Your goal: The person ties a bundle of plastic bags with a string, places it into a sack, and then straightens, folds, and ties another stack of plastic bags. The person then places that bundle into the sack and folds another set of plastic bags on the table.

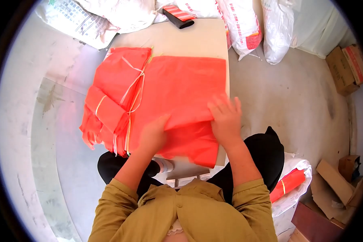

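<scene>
Red cloth-like sheets (181,80) lie flat on a tan board in front of me. My left hand (154,135) rests on their near part, its fingers blurred, so its grip is unclear. At the right edge of the sheets is my right hand (225,117), its fingers spread and slightly blurred, with a fold of the red material beside the palm. To the left, a red bundle (123,66) is tied with pale string (139,76). A folded red roll with a yellow band (105,109) lies on the bundle's near part.
White sacks (238,24) stand along the board's far side. A black and red striped item (179,17) lies at the board's far edge (205,36). Low on the right are an open white sack (304,165) with a red roll and torn cardboard (334,183). Boxes (343,70) stand far right.
</scene>
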`<state>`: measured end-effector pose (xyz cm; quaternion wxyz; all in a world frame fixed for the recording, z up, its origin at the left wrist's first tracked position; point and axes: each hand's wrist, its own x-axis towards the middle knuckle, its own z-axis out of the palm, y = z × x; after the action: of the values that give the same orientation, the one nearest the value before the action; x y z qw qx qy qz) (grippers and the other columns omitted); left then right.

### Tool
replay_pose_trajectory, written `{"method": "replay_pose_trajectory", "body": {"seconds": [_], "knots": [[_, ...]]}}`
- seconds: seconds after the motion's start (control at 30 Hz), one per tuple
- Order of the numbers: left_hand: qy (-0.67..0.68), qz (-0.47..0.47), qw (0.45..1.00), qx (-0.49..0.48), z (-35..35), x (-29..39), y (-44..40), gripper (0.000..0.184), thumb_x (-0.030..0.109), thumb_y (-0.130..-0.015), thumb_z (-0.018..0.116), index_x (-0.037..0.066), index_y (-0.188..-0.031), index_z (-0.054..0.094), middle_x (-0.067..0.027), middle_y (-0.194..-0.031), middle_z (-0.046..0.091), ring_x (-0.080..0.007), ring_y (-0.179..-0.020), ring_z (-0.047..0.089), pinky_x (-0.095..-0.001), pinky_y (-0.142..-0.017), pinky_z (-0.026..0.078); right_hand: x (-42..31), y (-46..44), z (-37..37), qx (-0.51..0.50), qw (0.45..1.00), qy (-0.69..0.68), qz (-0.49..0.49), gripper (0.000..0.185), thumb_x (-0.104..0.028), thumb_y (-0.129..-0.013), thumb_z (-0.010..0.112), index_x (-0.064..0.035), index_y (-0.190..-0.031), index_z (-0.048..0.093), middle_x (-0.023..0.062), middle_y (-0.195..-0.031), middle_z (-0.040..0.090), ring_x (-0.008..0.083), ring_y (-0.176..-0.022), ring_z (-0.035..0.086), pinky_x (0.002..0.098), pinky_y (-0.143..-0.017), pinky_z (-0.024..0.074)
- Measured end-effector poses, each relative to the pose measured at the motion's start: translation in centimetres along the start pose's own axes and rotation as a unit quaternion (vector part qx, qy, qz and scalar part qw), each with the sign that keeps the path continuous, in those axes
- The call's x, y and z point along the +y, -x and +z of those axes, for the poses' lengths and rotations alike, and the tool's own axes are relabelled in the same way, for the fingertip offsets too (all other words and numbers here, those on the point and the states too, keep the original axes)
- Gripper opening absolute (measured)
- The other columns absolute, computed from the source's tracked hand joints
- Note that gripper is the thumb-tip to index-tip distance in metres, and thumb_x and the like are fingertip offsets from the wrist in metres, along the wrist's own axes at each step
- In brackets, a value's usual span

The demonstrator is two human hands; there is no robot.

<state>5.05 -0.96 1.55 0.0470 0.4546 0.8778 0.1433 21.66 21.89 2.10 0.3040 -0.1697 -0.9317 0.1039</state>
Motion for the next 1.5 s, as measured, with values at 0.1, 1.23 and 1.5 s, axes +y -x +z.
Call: {"method": "replay_pose_trajectory", "body": {"seconds": [0.1,1.23,1.5], "knots": [[0.081,-0.136,0.984,-0.078,-6.1,3.5,-1.4,0.044,0.003,-0.088,0.06,0.005,-0.132,0.063,-0.0155,-0.123,0.071,-0.0334,-0.107,0.07,-0.0364,-0.093,0.055,0.0,-1.3,-0.1,0.165,0.961,-0.179,0.133,0.07,-0.016,-0.086,0.072,-0.0066,-0.149,0.043,0.0126,-0.134,0.058,0.0337,-0.132,0.05,0.0487,-0.114,0.0368],[0.182,0.031,0.977,-0.104,-1.1,6.0,5.2,0.098,0.026,-0.069,0.09,0.016,-0.154,0.044,-0.0249,-0.165,0.017,-0.0462,-0.149,0.024,-0.0528,-0.119,0.031,-1.6,1.5,2.3,-0.192,0.909,-0.297,0.22,0.063,-0.017,-0.092,0.068,-0.0067,-0.15,0.046,0.0097,-0.111,0.069,0.0225,-0.091,0.067,0.0362,-0.082,0.0529],[0.111,0.175,0.97,-0.129,-0.3,5.1,5.7,0.092,0.026,-0.068,0.09,0.024,-0.151,0.049,-0.0238,-0.166,0.019,-0.0476,-0.151,0.021,-0.0567,-0.117,0.033,-2.4,1.7,2.2,-0.24,0.872,-0.353,0.241,0.071,-0.012,-0.091,0.067,-0.0093,-0.156,0.038,0.0058,-0.08,0.068,0.0183,-0.074,0.064,0.0337,-0.074,0.0508]]}}
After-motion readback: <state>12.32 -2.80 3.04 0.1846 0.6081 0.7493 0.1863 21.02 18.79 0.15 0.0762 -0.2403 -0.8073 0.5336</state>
